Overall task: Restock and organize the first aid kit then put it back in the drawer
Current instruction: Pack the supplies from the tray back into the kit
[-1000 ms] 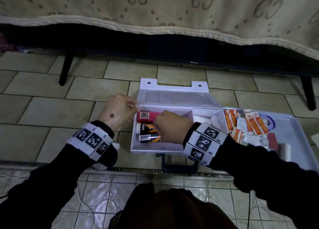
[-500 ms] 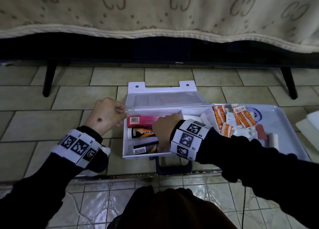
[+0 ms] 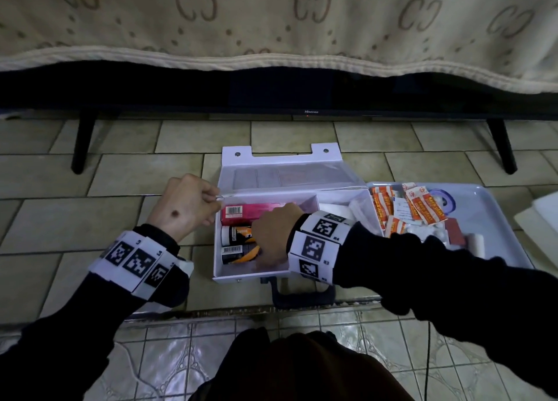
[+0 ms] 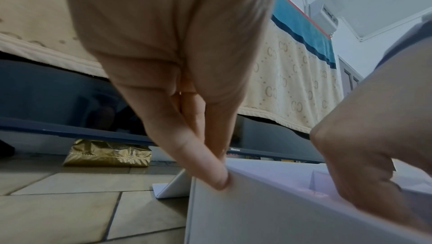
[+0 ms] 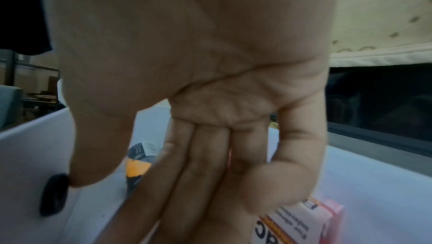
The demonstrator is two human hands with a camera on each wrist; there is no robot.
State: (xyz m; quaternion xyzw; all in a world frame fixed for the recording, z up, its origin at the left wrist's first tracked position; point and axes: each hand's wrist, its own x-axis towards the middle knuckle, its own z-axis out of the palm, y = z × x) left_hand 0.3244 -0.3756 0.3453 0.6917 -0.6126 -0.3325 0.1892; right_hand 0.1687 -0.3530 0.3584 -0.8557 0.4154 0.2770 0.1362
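**Head view: both hands at the open first aid kit on the floor**

Nearest, on the tiled floor (image 3: 45,201): the dark handle (image 3: 302,298) of the first aid kit (image 3: 250,275), a white case lying open.

Inside the left compartment, from the front wall back:
- two black-and-orange tubes (image 3: 237,234) lying side by side
- then a pink box (image 3: 256,213) with its barcode end to the left

Over the tubes' right ends, the right hand (image 3: 273,237), reaching down into that compartment. From the right wrist view: grip flat, fingers (image 5: 187,164) straight and pressed together, little finger bent, thumb held apart, nothing pinched. Beside the fingers, the pink box (image 5: 304,224) and a patch of orange tube (image 5: 138,166). What the fingertips touch is hidden.

At the kit's back left corner, the left hand (image 3: 184,207), curled. From the left wrist view: grip pinching the rim of the white wall (image 4: 257,211) between thumb and fingertips (image 4: 217,177).

Behind the compartments, the lid (image 3: 283,174), folded back flat on the tiles.

Touching the kit's right side, a pale blue tray (image 3: 498,219) holding orange sachets (image 3: 419,204), white blister tablets (image 3: 428,233) and a white roll (image 3: 478,245).

Farther back, a black television (image 3: 271,98) on thin legs. In the left wrist view, a gold packet (image 4: 107,155) on the floor beneath it.

Draped over the screen's top, a cream patterned blanket (image 3: 271,23).
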